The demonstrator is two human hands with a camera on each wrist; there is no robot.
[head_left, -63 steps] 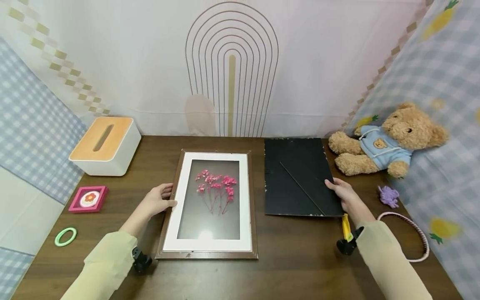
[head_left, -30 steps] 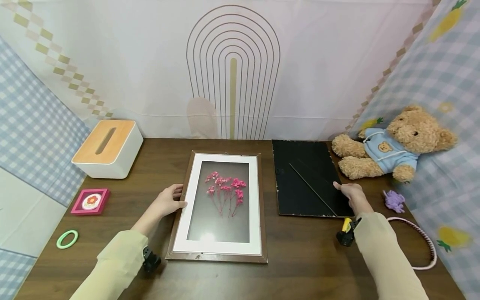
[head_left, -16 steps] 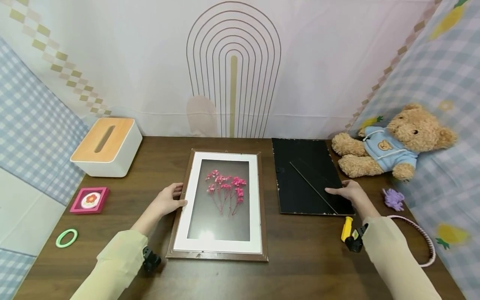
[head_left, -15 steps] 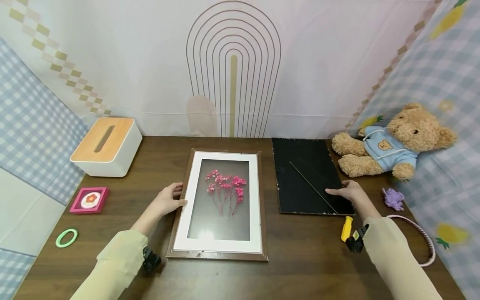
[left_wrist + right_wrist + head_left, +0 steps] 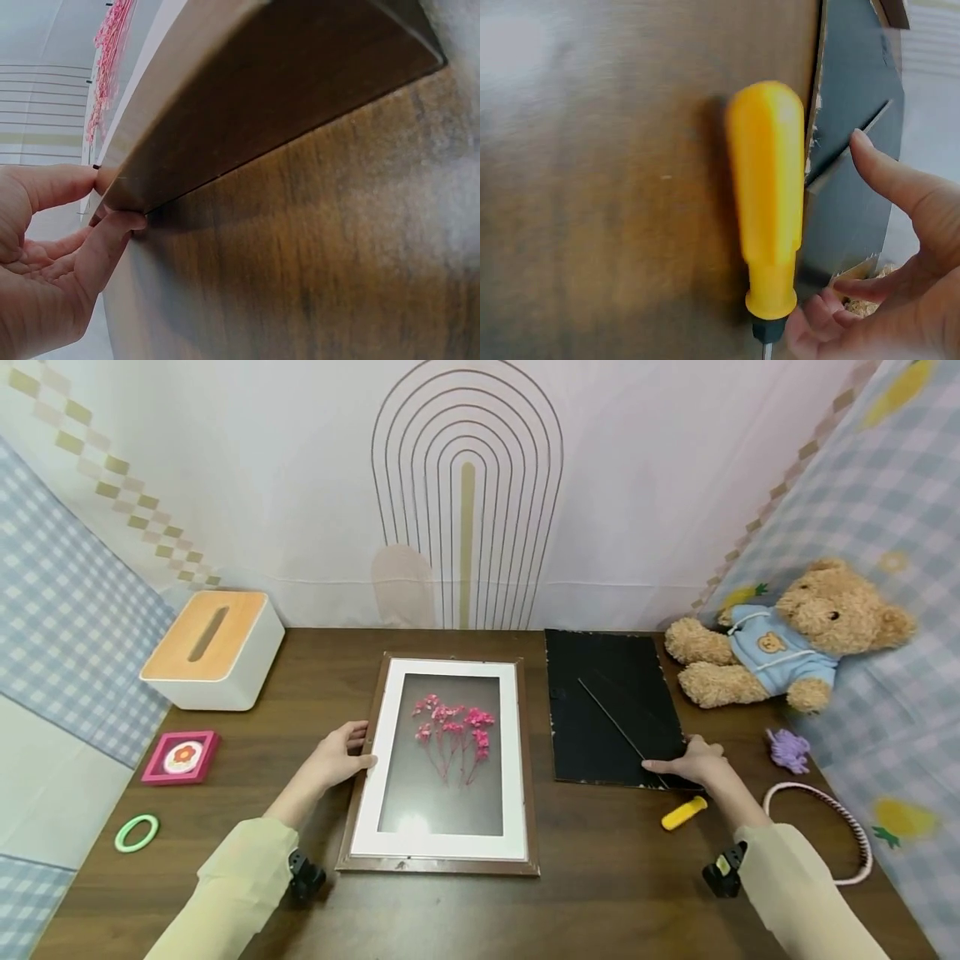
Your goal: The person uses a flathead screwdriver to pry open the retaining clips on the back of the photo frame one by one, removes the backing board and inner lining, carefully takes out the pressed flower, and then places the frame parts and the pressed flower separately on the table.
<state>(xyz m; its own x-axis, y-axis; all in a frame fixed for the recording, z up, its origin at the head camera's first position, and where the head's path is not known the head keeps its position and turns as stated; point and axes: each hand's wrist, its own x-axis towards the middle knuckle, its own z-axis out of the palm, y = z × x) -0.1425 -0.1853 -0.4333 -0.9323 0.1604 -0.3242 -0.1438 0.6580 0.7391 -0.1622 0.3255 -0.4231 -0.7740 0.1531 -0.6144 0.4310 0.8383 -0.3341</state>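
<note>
My left hand (image 5: pixel 337 758) pinches the left side of a brown picture frame (image 5: pixel 437 865), thumb on its top face and fingers against its outer side. Pink dried flowers (image 5: pixel 453 731) inside a white mat show in the frame. To its right lies a black backing board (image 5: pixel 600 727) with a thin diagonal bar (image 5: pixel 611 716). My right hand (image 5: pixel 697 762) holds the board's lower right corner, thumb on top near the bar and fingers curled at the edge. Close by that hand is a screwdriver (image 5: pixel 769 180) with a yellow handle; in the head view its shank is hidden.
A tissue box (image 5: pixel 217 652) stands at the back left, with a pink square frame (image 5: pixel 180 758) and green ring (image 5: pixel 137 833) nearer. A teddy bear (image 5: pixel 787 635) sits at the back right, above a purple trinket (image 5: pixel 788 750) and a braided band (image 5: pixel 840 814).
The picture frame and board have slid slightly right. My right thumb has moved from the board's right edge inward and down towards the bar. The screwdriver handle has swung from nearly upright to slanted.
</note>
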